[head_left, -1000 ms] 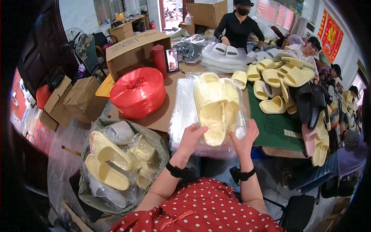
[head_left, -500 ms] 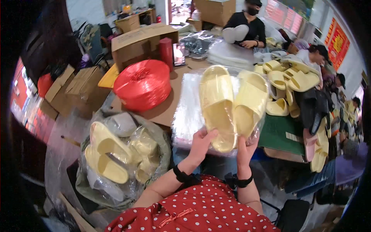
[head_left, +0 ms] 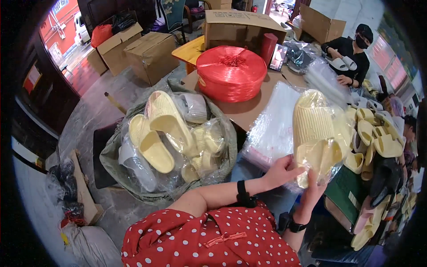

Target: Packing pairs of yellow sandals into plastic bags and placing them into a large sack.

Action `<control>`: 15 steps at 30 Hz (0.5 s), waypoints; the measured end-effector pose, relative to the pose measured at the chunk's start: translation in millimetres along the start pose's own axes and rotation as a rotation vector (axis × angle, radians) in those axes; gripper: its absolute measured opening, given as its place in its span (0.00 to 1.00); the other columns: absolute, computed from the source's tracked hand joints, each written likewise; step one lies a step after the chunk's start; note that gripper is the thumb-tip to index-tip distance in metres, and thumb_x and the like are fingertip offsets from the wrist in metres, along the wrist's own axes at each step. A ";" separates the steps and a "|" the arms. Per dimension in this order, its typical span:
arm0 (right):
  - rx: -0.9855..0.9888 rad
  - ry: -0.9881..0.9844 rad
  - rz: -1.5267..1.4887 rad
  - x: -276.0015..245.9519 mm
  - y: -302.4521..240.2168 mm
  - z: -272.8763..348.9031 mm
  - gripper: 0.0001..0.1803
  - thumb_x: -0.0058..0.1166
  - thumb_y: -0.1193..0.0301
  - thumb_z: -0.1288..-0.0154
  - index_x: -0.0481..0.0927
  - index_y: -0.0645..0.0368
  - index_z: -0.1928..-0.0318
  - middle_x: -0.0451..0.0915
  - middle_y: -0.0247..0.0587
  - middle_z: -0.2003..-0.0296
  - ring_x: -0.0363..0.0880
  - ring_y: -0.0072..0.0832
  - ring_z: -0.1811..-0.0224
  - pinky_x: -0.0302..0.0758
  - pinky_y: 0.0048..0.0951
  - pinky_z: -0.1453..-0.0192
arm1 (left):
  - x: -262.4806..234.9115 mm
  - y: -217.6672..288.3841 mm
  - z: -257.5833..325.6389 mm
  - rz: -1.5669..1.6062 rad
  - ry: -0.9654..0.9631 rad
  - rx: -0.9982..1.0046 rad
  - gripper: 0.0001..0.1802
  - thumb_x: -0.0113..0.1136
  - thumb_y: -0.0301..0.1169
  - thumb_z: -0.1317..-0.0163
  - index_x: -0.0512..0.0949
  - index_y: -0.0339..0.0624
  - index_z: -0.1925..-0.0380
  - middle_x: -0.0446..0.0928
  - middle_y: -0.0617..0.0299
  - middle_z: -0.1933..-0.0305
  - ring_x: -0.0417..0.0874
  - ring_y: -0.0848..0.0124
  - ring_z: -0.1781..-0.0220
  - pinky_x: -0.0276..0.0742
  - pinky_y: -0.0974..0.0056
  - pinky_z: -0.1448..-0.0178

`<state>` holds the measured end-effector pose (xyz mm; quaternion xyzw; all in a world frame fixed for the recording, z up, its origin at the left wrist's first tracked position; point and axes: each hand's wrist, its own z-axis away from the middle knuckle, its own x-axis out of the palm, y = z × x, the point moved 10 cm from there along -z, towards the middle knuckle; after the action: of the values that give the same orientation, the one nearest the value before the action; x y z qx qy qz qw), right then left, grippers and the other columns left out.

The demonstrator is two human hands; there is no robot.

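Observation:
A pair of pale yellow slippers (head_left: pixel 313 122) in a clear plastic bag is held up before me, toes toward me, one slipper partly overlapping the other. My left hand (head_left: pixel 281 173) is closed on the lower left edge of this bagged pair. At the lower end, my right hand (head_left: pixel 313 192) grips it too, thumb up against the bag; some fingers are hidden behind. Beneath and beside the pair lies a stack of clear plastic bags (head_left: pixel 271 122) on the table. To my left, a green-grey woven sack (head_left: pixel 109 153) holds several bagged yellow slippers (head_left: pixel 171 124) and some whitish ones.
A big red roll of plastic twine (head_left: pixel 231 75) sits on the cardboard-topped table, near an open carton (head_left: pixel 244 31), a red cylinder (head_left: pixel 267 46) and a phone (head_left: pixel 278 57). Loose yellow slippers (head_left: pixel 387 138) pile up at right. Across the table, a co-worker (head_left: pixel 356 55) handles light slippers.
My view has swung left, bringing the sack nearer the middle. Both hands keep hold of the bagged slippers, which have gone from side by side to partly overlapping.

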<state>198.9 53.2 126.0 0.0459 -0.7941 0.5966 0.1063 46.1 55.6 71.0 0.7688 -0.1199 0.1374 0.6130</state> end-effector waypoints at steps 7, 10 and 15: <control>-0.125 -0.046 -0.073 43.3 -33.0 -2.5 0.31 0.59 0.75 0.35 0.65 0.65 0.33 0.75 0.44 0.45 0.76 0.26 0.47 0.74 0.26 0.45 | -65.4 65.3 -9.7 -0.166 0.288 0.492 0.27 0.34 0.46 0.22 0.77 0.35 0.56 0.77 0.55 0.51 0.76 0.65 0.47 0.72 0.60 0.44; -0.065 -0.507 0.078 149.9 -38.7 14.6 0.41 0.62 0.78 0.39 0.56 0.65 0.28 0.70 0.45 0.37 0.74 0.30 0.41 0.75 0.30 0.41 | -77.1 41.6 -8.9 -0.244 0.296 0.462 0.25 0.37 0.45 0.24 0.77 0.36 0.55 0.76 0.54 0.50 0.76 0.63 0.47 0.71 0.58 0.43; -0.655 -0.971 0.275 300.5 -69.1 80.2 0.49 0.62 0.68 0.41 0.47 0.61 0.25 0.65 0.60 0.37 0.69 0.53 0.35 0.71 0.42 0.35 | -78.3 31.2 -15.5 -0.357 0.257 0.458 0.22 0.41 0.44 0.27 0.77 0.37 0.54 0.76 0.52 0.48 0.75 0.59 0.46 0.70 0.56 0.42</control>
<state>-88.8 -26.9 236.7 0.1748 -0.8930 0.2402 -0.3381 -38.9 65.1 74.5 0.8721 0.1293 0.1470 0.4484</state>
